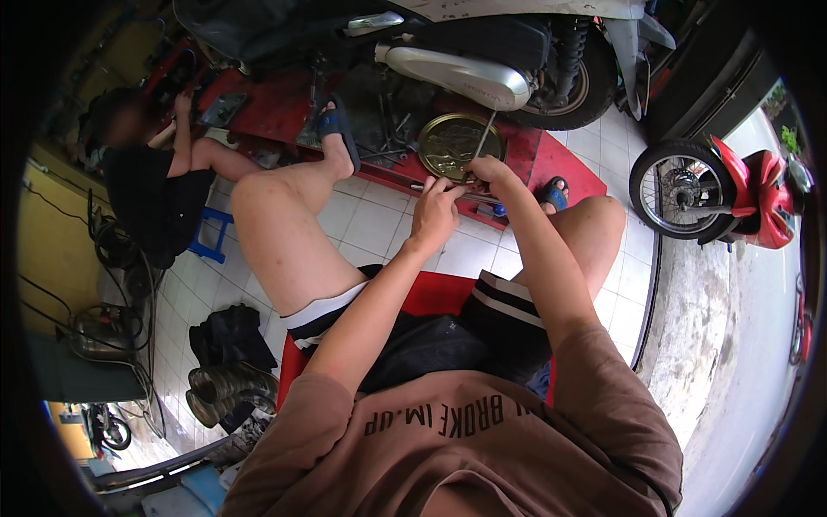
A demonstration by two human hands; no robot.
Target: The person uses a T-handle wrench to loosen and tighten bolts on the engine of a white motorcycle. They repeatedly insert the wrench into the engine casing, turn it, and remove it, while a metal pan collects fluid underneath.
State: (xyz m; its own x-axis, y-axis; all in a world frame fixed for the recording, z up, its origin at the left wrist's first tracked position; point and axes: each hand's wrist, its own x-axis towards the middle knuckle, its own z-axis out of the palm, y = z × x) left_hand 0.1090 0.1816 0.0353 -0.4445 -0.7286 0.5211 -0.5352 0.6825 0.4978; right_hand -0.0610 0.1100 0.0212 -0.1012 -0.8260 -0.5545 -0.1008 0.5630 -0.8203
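My right hand [491, 174] is closed around a slim metal rod [485, 136], which slants up toward the silver engine cover [465, 76] of a raised scooter. Whether the rod's tip touches the cover I cannot tell. Just left of it, my left hand [438, 214] is closed at a shiny metal bar [475, 198] lying crosswise; its far end is near a small blue piece. Beneath the rod and beyond my hands sits a round golden pan [425, 148] with a wet, glossy inside. The fingers partly hide both tools.
The scooter's rear wheel [594, 90] stands on a red lift platform [564, 159]. Several wrenches [394, 129] lie left of the pan. Another person [142, 172] sits at the left near a blue stool [211, 234]. A red motorbike [758, 198] stands at the right. Dark boots [220, 388] lie lower left.
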